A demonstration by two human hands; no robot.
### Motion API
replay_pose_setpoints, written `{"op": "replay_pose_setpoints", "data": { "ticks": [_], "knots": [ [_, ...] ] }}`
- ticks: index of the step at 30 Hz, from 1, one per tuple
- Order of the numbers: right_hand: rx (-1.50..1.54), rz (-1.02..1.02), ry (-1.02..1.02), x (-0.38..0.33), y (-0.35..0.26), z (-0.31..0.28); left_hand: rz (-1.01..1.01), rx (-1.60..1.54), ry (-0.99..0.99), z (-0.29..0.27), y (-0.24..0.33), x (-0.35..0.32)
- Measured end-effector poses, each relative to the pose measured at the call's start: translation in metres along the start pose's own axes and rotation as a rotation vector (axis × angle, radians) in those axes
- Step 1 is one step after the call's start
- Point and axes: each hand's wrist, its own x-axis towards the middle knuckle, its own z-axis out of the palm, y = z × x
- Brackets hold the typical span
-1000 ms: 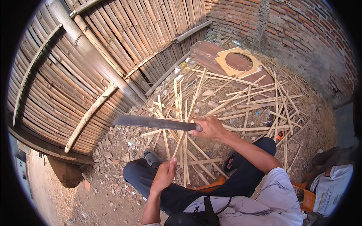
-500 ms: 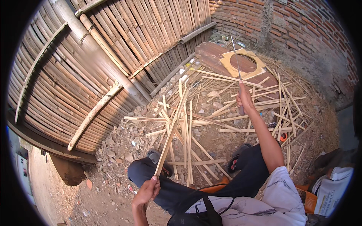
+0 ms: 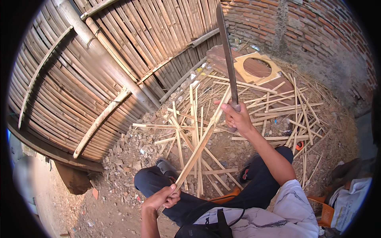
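Note:
My left hand (image 3: pixel 162 197) is closed round the near end of a long, flat bamboo strip (image 3: pixel 201 145), which slants up and away to the right. In my right hand (image 3: pixel 238 118) is a machete (image 3: pixel 228 55), gripped by its handle with the long dark blade pointing up. One finger of that hand reaches toward the far end of the strip; whether it touches, I cannot tell. Below and beyond, many split bamboo strips (image 3: pixel 194 119) lie crossed over each other on the stony ground.
A bamboo-slat wall (image 3: pixel 131 43) stands at the left, a brick wall (image 3: pixel 317 35) at the back right. Near their corner, a yellowish board with a round hole (image 3: pixel 242 68) rests on a brown sheet (image 3: pixel 216 57). An orange tape-measure-like item (image 3: pixel 299 145) and a white bag (image 3: pixel 357 198) are at the right.
My right hand has come left and nearer, bringing the machete upright beside the strip's far end. My left hand has shifted slightly right, and the strip leans further right.

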Motion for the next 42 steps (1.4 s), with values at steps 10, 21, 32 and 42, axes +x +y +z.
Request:
{"op": "replay_pose_setpoints", "data": {
  "ticks": [10, 21, 32, 42],
  "knots": [
    [0.276, 0.015, 0.006, -0.016, -0.018, 0.007, 0.264, 0.301, -0.124, 0.002, 0.009, 0.017],
    [0.190, 0.021, 0.040, -0.014, -0.015, 0.004, 0.401, 0.384, 0.138, 0.064, 0.088, 0.083],
    [-0.754, -0.275, 0.054, -0.011, -0.011, -0.024, 0.460, 0.589, 0.522, 0.061, 0.085, 0.094],
    [-1.259, -0.505, -0.125, -0.035, 0.038, 0.022, 0.598, 0.732, 0.653, 0.072, 0.086, 0.101]
  ]
}}
